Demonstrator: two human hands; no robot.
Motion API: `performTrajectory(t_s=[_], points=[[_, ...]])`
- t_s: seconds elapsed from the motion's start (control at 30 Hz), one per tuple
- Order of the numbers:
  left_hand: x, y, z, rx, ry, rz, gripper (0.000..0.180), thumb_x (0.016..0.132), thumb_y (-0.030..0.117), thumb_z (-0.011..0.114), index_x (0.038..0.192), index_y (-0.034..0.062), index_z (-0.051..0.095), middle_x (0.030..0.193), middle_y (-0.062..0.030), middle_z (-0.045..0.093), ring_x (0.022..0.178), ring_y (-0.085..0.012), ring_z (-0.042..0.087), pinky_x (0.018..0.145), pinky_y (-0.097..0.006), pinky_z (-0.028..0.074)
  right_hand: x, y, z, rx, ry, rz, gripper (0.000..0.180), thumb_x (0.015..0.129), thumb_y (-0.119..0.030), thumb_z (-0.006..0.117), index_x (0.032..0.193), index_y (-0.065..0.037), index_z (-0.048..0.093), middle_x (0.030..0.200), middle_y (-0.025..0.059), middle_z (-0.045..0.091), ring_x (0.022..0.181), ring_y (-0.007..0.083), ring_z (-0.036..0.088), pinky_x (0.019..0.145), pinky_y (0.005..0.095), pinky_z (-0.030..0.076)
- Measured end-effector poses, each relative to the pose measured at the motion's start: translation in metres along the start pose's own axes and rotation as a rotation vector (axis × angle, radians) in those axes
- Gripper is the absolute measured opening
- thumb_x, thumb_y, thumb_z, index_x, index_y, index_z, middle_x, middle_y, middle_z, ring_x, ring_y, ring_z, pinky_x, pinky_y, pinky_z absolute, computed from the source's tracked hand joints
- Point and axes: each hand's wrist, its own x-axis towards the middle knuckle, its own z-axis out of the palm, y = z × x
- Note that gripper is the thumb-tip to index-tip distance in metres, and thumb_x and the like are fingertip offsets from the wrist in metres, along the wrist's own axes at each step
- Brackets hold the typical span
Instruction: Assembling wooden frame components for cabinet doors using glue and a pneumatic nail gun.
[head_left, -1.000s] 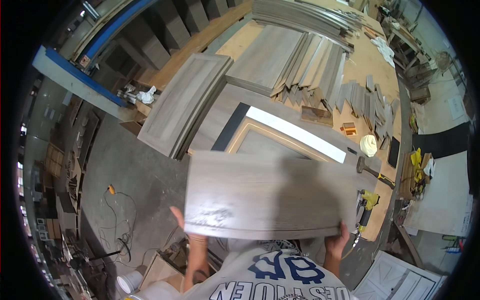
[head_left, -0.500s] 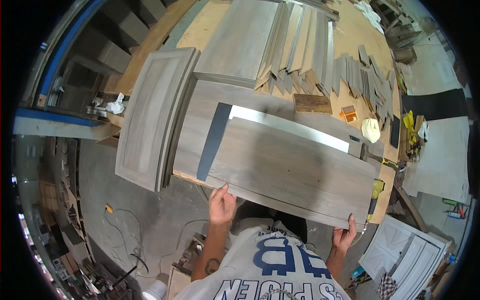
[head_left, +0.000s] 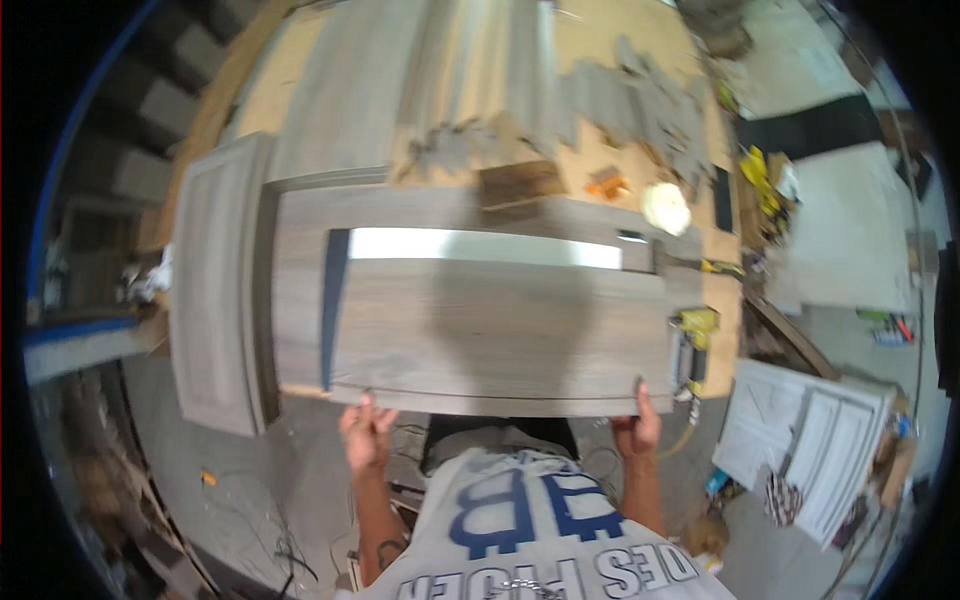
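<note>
A long grey wood-grain panel [head_left: 510,325] lies on the workbench in front of me, its near edge toward my body. My left hand [head_left: 367,435] grips the near edge at the left end, thumb on top and the other fingers partly hidden. At the right end my right hand [head_left: 637,428] holds the same edge, thumb up against it. A dark strip [head_left: 335,310] shows along the panel's left side and a bright white strip [head_left: 480,247] along its far side. Under these lies a larger grey board [head_left: 300,290]. Motion blur softens the picture.
Framed grey cabinet doors [head_left: 215,290] stand at the left. Beyond are a brown wood block [head_left: 520,184], an orange piece [head_left: 606,183], a pale yellow round thing [head_left: 666,208] and cut grey strips [head_left: 610,100]. A yellow-green nail gun [head_left: 693,340] and a hammer [head_left: 720,267] lie right.
The whole view has swung, so the panel now lies nearly level across it. Both hands still hold the near edge; the nail gun shows more fully beside the panel's right end.
</note>
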Motion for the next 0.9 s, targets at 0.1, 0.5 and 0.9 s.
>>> performTrajectory(t_s=[0.1,0.5,0.9], points=[[-0.005,0.011,0.012,0.069,-0.054,0.025,0.022,0.094,0.021,0.065,0.100,0.0023,0.056,0.094,-0.0098,0.064,0.083,-0.0185,0.066,0.080,-0.038,0.060,-0.011,-0.001,0.042,-0.067,0.231,-0.063,0.033,0.100,-0.030,0.051,0.125,-0.009,0.053,0.108,0.0072,0.066,0.091,0.0184,0.065,0.065,0.0336,0.054],[-0.002,0.007,0.018,0.060,0.024,0.067,0.023,0.092,0.022,0.067,0.096,0.0035,0.054,0.102,-0.0135,0.064,0.091,-0.0229,0.067,0.077,-0.037,0.061,-0.020,-0.013,0.032,-0.160,0.226,-0.075,0.033,0.099,-0.024,0.053,0.117,0.004,0.055,0.101,0.0135,0.068,0.086,0.0231,0.071,0.072,0.0375,0.062],[-0.007,-0.005,0.013,0.202,-0.126,0.021,0.028,0.098,0.028,0.057,0.104,0.0007,0.055,0.092,-0.0166,0.068,0.079,-0.0254,0.070,0.067,-0.036,0.061,-0.022,-0.039,0.035,-0.520,0.369,0.231,0.054,0.095,-0.047,0.057,0.095,0.007,0.061,0.080,0.0192,0.070,0.067,0.0250,0.071,0.058,0.0307,0.057]])
